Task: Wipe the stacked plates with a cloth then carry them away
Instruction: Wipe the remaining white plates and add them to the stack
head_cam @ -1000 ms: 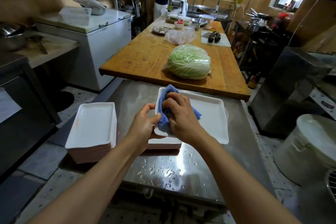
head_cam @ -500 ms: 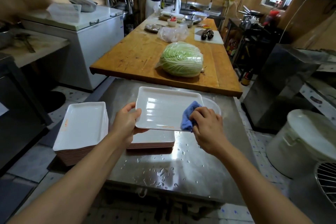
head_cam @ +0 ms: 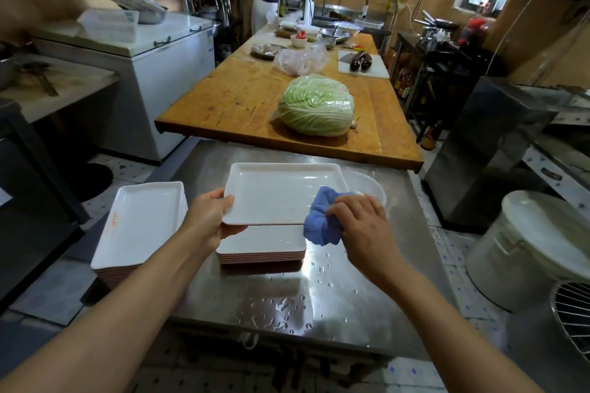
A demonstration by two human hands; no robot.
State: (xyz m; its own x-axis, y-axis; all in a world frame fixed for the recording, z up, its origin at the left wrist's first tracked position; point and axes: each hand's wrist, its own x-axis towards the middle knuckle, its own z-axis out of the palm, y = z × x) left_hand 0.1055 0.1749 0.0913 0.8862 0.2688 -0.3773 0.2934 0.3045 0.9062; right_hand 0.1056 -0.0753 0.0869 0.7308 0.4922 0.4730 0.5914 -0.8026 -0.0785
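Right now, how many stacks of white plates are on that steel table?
2. One stack sits at the table's left edge; a second, shorter stack lies under the single plate held up by the left hand. The plates in each are too tightly packed to count.

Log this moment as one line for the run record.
phase: wiping | left hand: holds plate above stack | right hand: grips cloth at plate's right edge | second stack: on the left
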